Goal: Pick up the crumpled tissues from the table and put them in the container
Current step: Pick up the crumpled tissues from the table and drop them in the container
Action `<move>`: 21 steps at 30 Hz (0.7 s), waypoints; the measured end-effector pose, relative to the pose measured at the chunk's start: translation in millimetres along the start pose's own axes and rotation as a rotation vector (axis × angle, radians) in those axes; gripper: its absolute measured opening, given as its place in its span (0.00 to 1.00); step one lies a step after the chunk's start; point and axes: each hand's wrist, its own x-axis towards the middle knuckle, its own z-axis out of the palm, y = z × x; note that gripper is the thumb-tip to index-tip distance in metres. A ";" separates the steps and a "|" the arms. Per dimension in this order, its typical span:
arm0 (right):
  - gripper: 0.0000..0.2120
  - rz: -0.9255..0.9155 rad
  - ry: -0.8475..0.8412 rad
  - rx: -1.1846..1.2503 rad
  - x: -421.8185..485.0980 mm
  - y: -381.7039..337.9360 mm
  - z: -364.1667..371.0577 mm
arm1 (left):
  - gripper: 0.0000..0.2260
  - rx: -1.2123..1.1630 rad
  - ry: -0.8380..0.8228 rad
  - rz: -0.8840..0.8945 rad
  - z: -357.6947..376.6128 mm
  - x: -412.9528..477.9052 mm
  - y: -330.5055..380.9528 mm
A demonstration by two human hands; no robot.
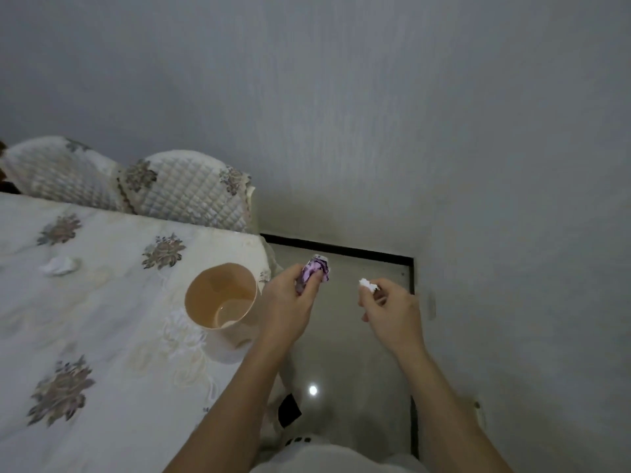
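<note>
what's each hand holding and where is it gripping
Left hand pinches a purple packet around its lower part; right hand pinches a white tissue by its lower edge.

Worn on the head, looking steeply down and forward past both forearms at close range, wide-angle, taking in the cloth-covered desk [102, 302] on the left, the floor [348, 353] straight below, and the grey wall [375, 114] filling the upper frame.

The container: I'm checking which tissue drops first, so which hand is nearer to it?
Left. The left hand sits just right of the container; the right hand is farther right, over the floor.
</note>
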 end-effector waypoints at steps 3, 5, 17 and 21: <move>0.14 -0.054 -0.096 -0.023 26.6 -13.5 22.9 | 0.14 0.026 0.079 -0.034 -13.1 18.3 -9.5; 0.14 -0.099 -0.170 -0.038 41.7 -25.3 41.2 | 0.13 0.049 0.145 -0.072 -24.9 22.8 -16.8; 0.07 -0.551 -0.595 -0.078 68.8 -118.6 152.8 | 0.15 0.280 0.543 -0.385 -113.1 -5.3 -57.3; 0.09 -0.681 -0.630 -0.146 67.7 -130.4 173.2 | 0.14 0.535 0.490 -0.430 -120.9 -11.4 -64.7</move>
